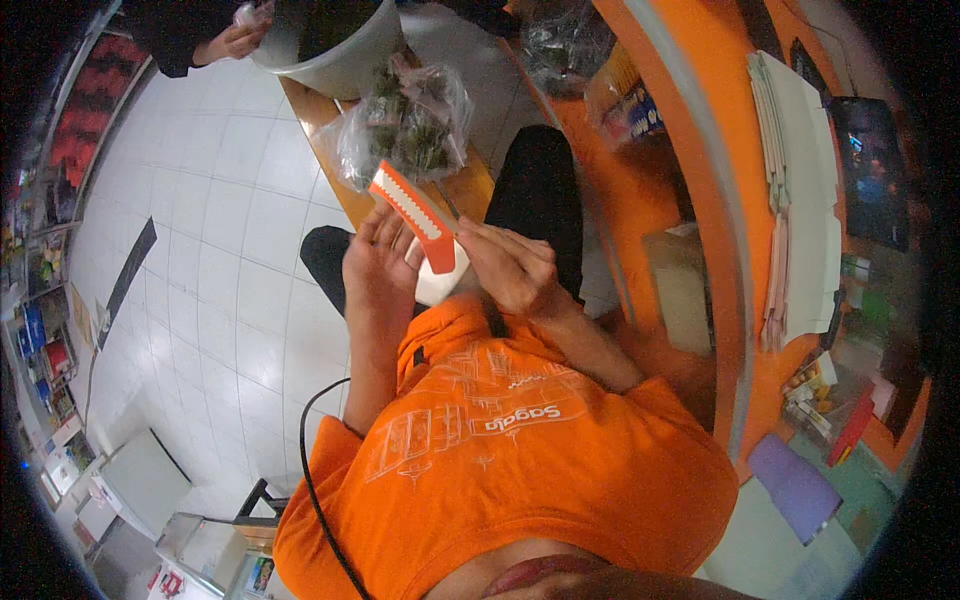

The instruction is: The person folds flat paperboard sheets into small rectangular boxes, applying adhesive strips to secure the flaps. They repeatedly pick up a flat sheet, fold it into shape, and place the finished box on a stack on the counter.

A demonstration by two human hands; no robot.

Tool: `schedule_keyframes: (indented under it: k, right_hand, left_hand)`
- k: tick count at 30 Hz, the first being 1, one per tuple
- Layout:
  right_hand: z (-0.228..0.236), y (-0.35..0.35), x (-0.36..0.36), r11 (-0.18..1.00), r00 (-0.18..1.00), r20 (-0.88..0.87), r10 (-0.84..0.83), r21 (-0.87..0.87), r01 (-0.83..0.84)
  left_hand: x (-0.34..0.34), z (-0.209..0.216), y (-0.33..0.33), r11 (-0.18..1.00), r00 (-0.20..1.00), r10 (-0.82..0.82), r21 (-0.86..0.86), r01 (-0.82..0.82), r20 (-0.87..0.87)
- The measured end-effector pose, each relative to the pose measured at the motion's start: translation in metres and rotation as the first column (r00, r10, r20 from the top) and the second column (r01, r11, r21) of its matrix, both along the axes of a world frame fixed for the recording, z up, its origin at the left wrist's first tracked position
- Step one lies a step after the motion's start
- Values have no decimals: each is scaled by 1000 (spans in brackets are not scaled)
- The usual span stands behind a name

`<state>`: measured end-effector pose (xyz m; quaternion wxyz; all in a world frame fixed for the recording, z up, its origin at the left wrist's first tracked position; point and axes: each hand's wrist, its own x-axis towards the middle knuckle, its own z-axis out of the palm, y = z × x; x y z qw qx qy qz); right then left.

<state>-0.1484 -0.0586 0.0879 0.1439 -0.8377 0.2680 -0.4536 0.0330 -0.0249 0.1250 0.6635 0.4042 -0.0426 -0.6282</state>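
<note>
The left hand (378, 250) is half open beside the flat orange strip with a cream toothed inlay (408, 205); its grip is unclear. The strip looks light and stiff, best held by its plain lower end. The right hand (512, 268) has fingers drawn together, hold uncertain. White tiled floor (215, 240), yellowish wooden bench (304, 108), then orange counter (690, 65).

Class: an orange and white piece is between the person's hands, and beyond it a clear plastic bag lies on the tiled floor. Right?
Not the tiled floor: the head view shows the plastic bag on a wooden surface, beyond the piece between the left hand and right hand.
</note>
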Motion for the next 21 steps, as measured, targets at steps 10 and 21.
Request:
schedule_keyframes:
  k: [10,21]
  right_hand:
    - [34,7,-6,608,972,-3,-234,779,149]
    - [30,27,-23,657,973,44,-226,744,119]
  left_hand:
    - [-21,-23,25,994,779,-66,-30,108,624]
    - [-36,-24,36,971,774,-111,-97,217,623]
